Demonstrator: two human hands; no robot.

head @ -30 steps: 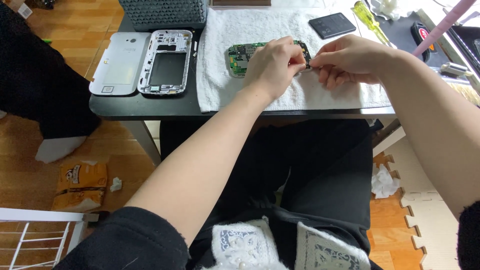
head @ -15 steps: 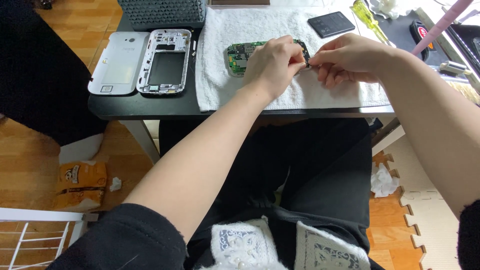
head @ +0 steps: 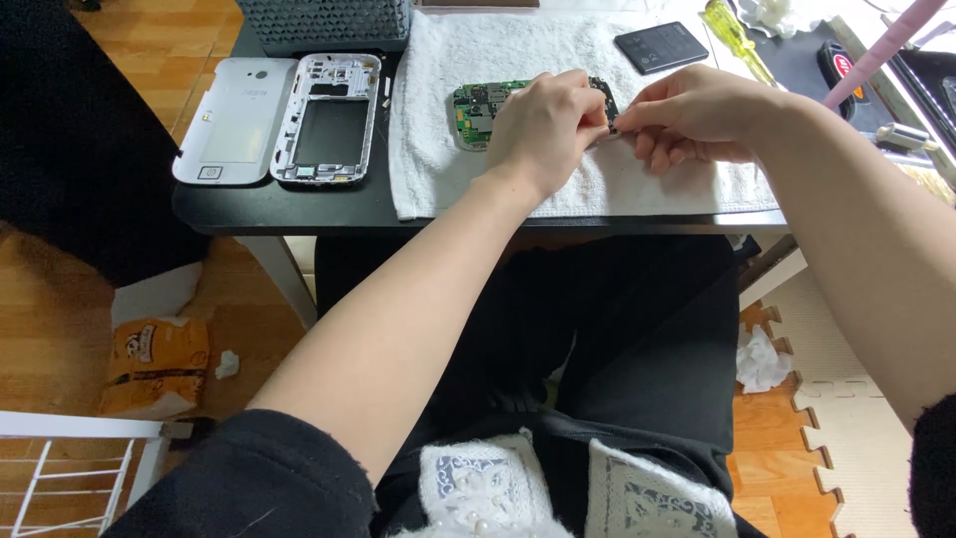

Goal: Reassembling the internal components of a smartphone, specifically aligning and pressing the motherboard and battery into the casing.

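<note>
My left hand [head: 546,125] lies on the green circuit board [head: 476,108], fingers curled, and pins it to the white towel [head: 498,45]; my right hand [head: 687,118] meets it at the board's right end, fingertips pinched on a small dark part (too small to identify). Beyond the right hand lie a flat black battery [head: 661,47] and a yellow-handled screwdriver [head: 735,38]. Left of the towel, on the black table [head: 289,207], the silver phone frame [head: 331,120] and white back cover [head: 231,122] rest side by side.
</note>
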